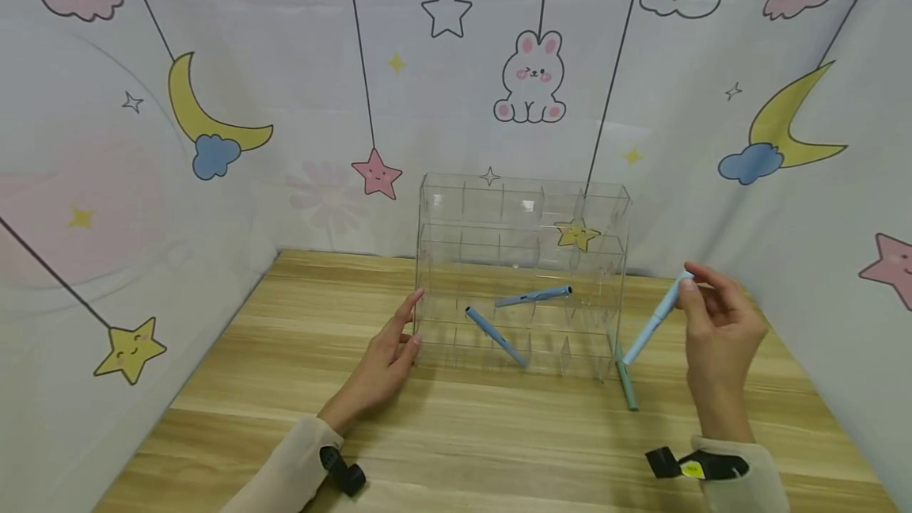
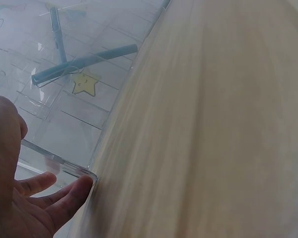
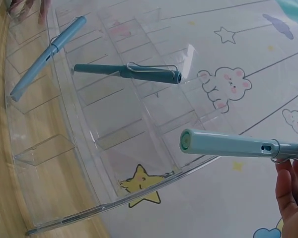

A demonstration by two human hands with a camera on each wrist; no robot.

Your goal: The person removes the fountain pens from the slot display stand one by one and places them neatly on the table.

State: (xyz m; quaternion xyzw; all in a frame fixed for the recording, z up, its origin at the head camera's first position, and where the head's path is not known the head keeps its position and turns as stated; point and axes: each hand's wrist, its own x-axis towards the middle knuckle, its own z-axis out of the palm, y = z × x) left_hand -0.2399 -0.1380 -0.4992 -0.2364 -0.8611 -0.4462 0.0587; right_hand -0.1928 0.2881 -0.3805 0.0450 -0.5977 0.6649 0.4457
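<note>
— While we steady the rack (image 1: 523, 204) with our left hand (image 1: 385, 355), what is the right doing?

— Our right hand (image 1: 720, 331) pinches a light blue pen (image 1: 655, 323) by its upper end, to the right of the rack. That grip is closed round the pen, which slants down and left until its lower tip comes close to the rack's right front corner.

— And the left grip?

— Wide: the fingers (image 2: 69, 193) lie straight, touching the rack's left front corner, and they hold nothing.

— What else is at the rack?

— Two pens lie inside it. A light blue one (image 1: 496, 336) slants across the lower compartments, and a darker blue one (image 1: 534, 296) sits just above it, nearly level. From the right wrist we see both through the clear wall, the dark one (image 3: 129, 72) with a wire clip. A green pen (image 1: 627, 383) lies on the worktop (image 1: 285, 355) at the rack's right front corner, under the held pen.

— Behind the rack?

— A cloth backdrop (image 1: 285, 101) printed with moons, stars and rabbits.
</note>
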